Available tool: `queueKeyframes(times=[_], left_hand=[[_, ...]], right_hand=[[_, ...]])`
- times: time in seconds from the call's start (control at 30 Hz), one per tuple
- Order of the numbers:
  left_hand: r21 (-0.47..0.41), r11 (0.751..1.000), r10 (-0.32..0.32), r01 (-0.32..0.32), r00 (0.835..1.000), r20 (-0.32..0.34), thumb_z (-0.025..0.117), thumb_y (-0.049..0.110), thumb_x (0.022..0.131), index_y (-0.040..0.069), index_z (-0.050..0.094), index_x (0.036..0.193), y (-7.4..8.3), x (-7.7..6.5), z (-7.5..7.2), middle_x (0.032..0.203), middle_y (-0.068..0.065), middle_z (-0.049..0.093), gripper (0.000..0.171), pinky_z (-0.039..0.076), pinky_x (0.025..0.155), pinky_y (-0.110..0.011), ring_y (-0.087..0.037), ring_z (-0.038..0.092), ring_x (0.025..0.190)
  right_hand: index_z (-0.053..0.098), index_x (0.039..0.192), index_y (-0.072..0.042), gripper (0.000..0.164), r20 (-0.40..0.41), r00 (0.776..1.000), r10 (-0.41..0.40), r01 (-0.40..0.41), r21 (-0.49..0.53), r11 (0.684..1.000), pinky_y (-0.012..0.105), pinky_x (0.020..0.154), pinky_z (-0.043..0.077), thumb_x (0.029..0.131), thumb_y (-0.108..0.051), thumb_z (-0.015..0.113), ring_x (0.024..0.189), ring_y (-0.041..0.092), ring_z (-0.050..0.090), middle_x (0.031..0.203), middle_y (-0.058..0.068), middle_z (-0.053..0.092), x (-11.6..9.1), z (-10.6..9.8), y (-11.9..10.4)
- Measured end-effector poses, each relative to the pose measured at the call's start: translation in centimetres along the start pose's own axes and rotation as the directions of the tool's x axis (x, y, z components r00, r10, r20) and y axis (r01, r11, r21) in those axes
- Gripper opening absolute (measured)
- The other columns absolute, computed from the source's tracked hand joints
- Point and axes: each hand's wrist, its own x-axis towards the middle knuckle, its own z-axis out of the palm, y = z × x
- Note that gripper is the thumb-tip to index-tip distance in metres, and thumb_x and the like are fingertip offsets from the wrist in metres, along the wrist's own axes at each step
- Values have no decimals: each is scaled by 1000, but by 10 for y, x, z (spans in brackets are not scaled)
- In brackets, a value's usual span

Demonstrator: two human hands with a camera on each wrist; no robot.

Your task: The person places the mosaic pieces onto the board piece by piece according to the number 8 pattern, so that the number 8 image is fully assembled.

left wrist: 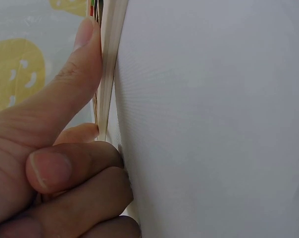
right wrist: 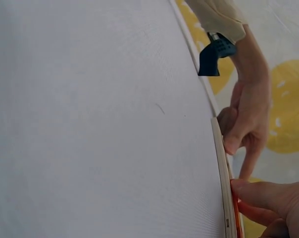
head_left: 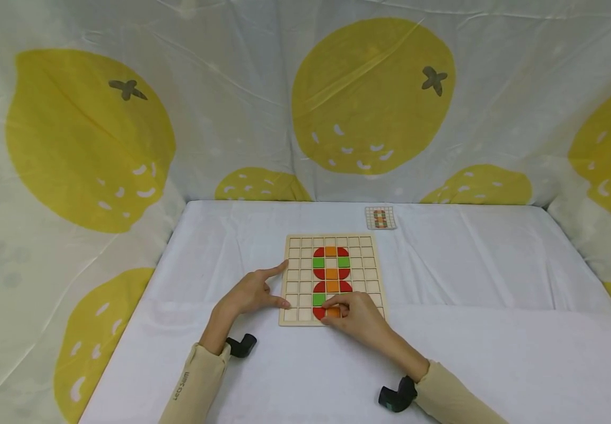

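Observation:
A light wooden grid board [head_left: 296,265] lies on the white-covered table, holding red quarter-round, green square and orange square tiles. My left hand [head_left: 249,292] is at its left edge, thumb and index finger spread apart and touching the rim. In the left wrist view the left thumb [left wrist: 73,74] lies along the board's edge [left wrist: 110,64], the other fingers bent below. My right hand [head_left: 360,318] pinches an orange square tile [head_left: 333,312] in the bottom row, beside a red tile [head_left: 318,314]. Its thumb [right wrist: 258,193] is low over the board's front edge [right wrist: 221,173] in the right wrist view.
Behind the board, to the right, lies a small pattern card [head_left: 380,218] with a matching grid design. White cloth [head_left: 475,259] covers the table. A curtain [head_left: 231,106] printed with yellow lemons hangs behind and at the sides. Each wrist carries a black camera mount [head_left: 398,396].

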Motion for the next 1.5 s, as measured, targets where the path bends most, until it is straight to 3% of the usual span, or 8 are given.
queueKeyframes(times=[0.57, 0.83, 1.17, 1.5], left_hand=[[-6, 1000, 5, -5, 1000, 3, 92, 39, 75, 32, 33, 162, -2, 0, 0, 62, 5, 34, 106, 27, 59, -28, -12, 31, 57], [-5, 1000, 19, -19, 1000, 2, 92, 40, 75, 31, 33, 162, -3, 1, 0, 61, 5, 32, 106, 26, 58, -27, -12, 30, 56], [-6, 1000, 12, -12, 1000, 1, 92, 40, 75, 30, 32, 163, -2, 1, -1, 64, 4, 35, 106, 28, 59, -29, -12, 32, 59], [-11, 1000, 18, -18, 1000, 4, 92, 38, 76, 30, 32, 163, -2, 1, -1, 62, 5, 33, 105, 27, 58, -29, -12, 30, 57]], right_hand=[[80, 87, -12, 15, -100, 994, -34, 29, -49, 998, 18, 52, 24, 77, -14, 92, 54, -1, 31, 56, -11, 36, -3, 5, -3], [82, 101, -13, 24, -53, 998, -39, 37, -39, 999, 18, 51, 22, 80, -17, 91, 52, -1, 29, 55, -12, 33, -2, 3, -3], [85, 101, -15, 17, -35, 998, -51, 49, -61, 997, 18, 48, 20, 85, -18, 87, 49, -1, 27, 53, -12, 31, -1, 4, -3], [84, 100, -19, 17, -10, 1000, 9, -10, -50, 999, 18, 53, 22, 83, -19, 88, 54, 1, 30, 57, -10, 33, -3, 0, -4]])
